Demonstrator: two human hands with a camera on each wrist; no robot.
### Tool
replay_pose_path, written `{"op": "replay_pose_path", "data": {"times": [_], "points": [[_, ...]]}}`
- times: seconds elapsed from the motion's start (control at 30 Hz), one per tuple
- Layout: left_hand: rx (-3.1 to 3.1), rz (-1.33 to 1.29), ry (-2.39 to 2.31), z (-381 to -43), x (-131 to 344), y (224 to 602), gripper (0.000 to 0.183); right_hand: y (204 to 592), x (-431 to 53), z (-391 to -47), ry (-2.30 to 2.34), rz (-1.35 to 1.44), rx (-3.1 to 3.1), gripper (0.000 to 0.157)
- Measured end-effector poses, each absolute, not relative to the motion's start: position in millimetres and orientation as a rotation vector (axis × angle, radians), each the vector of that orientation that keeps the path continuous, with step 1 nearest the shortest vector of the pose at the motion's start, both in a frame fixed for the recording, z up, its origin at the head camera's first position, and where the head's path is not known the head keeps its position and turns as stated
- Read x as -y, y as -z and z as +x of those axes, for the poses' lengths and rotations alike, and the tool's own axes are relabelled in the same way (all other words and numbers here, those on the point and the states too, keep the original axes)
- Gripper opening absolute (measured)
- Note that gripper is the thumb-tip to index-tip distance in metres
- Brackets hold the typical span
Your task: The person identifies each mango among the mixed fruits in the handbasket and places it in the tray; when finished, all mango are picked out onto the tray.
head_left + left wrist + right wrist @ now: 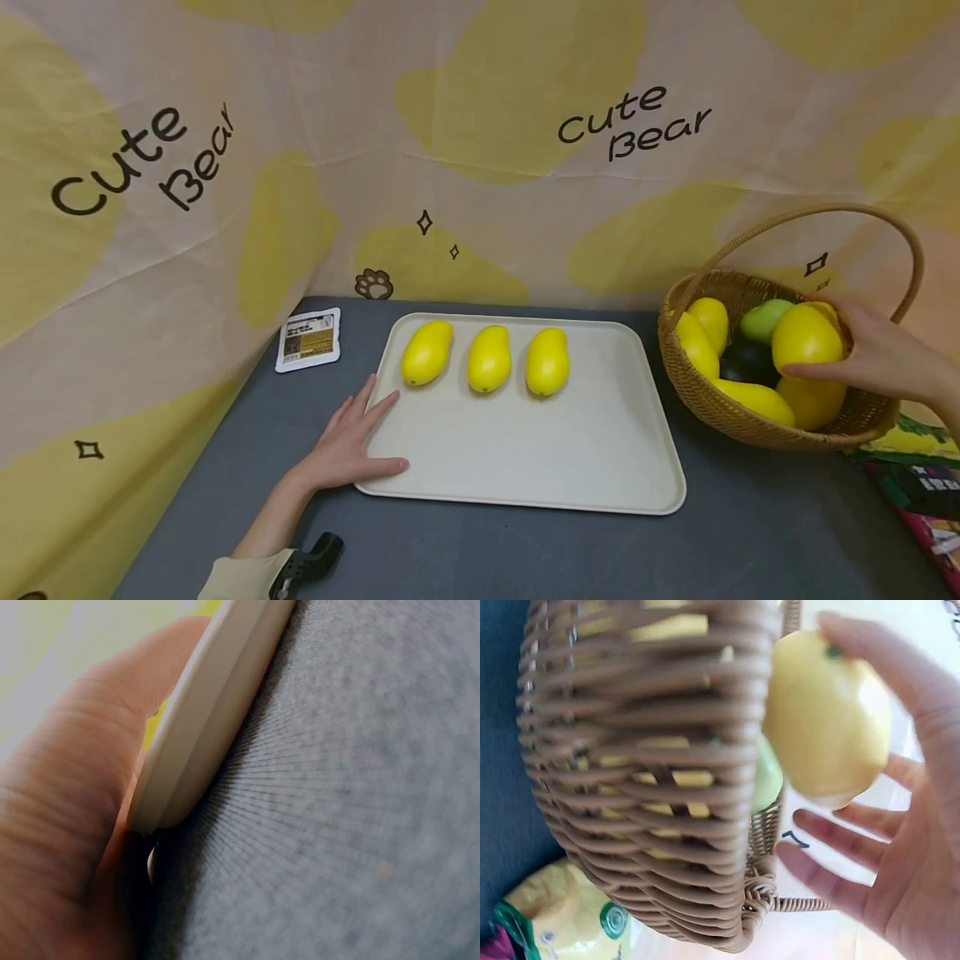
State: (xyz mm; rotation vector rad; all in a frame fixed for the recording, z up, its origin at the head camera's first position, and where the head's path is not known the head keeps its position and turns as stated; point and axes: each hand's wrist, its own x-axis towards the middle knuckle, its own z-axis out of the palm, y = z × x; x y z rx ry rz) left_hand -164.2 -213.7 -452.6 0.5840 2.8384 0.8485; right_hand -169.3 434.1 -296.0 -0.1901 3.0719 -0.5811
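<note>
At basket [652, 720], right fingers [817, 370] grip yellow fruit [804, 335]; left fingers [382, 412] spread on tray [525, 450].

Tray [517, 450] looked smooth plastic, matt w/ faint sheen. Yellow fruits [489, 360] & held fruit [825, 720]: smooth, semi-glossy skins w/ bright highlights, plastic-like. Basket [693, 400] was woven, wicker-type strands, ridged, low sheen. Tabletop [480, 558] appeared matt, fine-grained; backdrop [487, 100] was matt cloth, creased. Bag [570, 907] looked like thin plastic film, sl. shiny, crinkled.
</note>
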Motion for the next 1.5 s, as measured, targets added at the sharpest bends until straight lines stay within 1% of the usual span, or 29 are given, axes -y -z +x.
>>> {"op": "replay_pose_path", "data": {"times": [0.17, 0.3, 0.43, 0.53, 0.67, 0.77, 0.93, 1.1, 1.37, 1.5], "points": [[-2.837, 0.589, -0.847, -165, 214, 452, 0.099, 295, -417, -152, 0.788, -0.094, -3.094, 0.107], [-2.839, 0.598, -0.846, -167, 215, 453, 0.099, 295, -399, -139, 0.926, -0.089, -3.123, 0.100], [-2.844, 0.608, -0.842, -168, 216, 455, 0.099, 296, -380, -129, 1.115, -0.163, -3.081, 0.095], [-2.848, 0.610, -0.839, -168, 216, 456, 0.099, 297, -364, -124, 1.258, -0.301, -3.007, 0.093], [-2.850, 0.610, -0.833, -168, 215, 456, 0.099, 298, -337, -122, 1.395, -0.472, -2.882, 0.094], [-2.852, 0.613, -0.835, -168, 215, 455, 0.099, 300, -314, -122, 1.471, -0.492, -2.807, 0.096], [-2.855, 0.607, -0.834, -167, 215, 453, 0.099, 310, -281, -126, 1.575, -0.469, -2.668, 0.096], [-2.858, 0.601, -0.824, -168, 215, 454, 0.099, 330, -257, -139, 1.561, -0.382, -2.617, 0.101], [-2.859, 0.598, -0.827, -167, 214, 456, 0.099, 375, -240, -166, 1.585, -0.279, -2.594, 0.108], [-2.851, 0.590, -0.835, -166, 213, 454, 0.098, 391, -236, -177, 1.537, -0.226, -2.630, 0.110]]}}
